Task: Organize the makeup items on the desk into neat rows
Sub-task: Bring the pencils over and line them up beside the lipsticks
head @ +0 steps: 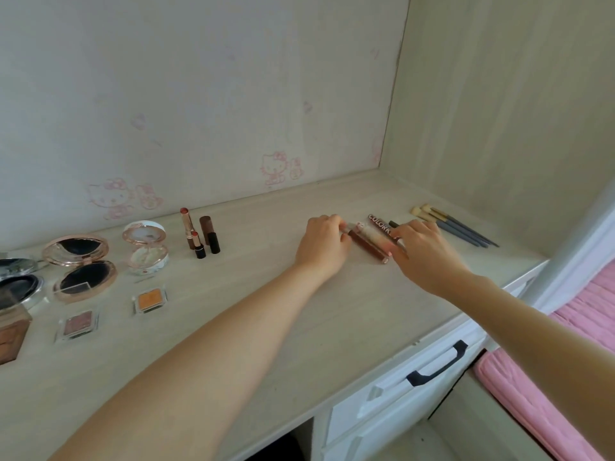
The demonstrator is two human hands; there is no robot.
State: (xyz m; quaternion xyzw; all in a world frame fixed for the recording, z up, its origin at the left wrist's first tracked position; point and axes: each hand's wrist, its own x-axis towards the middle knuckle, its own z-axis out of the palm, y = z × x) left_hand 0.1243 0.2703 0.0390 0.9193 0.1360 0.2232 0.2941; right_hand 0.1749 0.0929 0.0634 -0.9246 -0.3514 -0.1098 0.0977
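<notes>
head view: slim brown and pale lip gloss tubes (369,242) lie side by side.

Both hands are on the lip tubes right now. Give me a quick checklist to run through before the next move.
1. Left hand on the far ends of the lip tubes: ok, its fingers touch them.
2. Right hand on the near ends: ok, though its fingers hide those ends.
3. Tubes lying side by side: ok.
4. Tube ends level: cannot tell, hands cover both ends.
5. Brushes clear of the right hand: ok, apart and already in a row.
6. Upright lipsticks clear of the left arm: ok, well to its left.
</notes>
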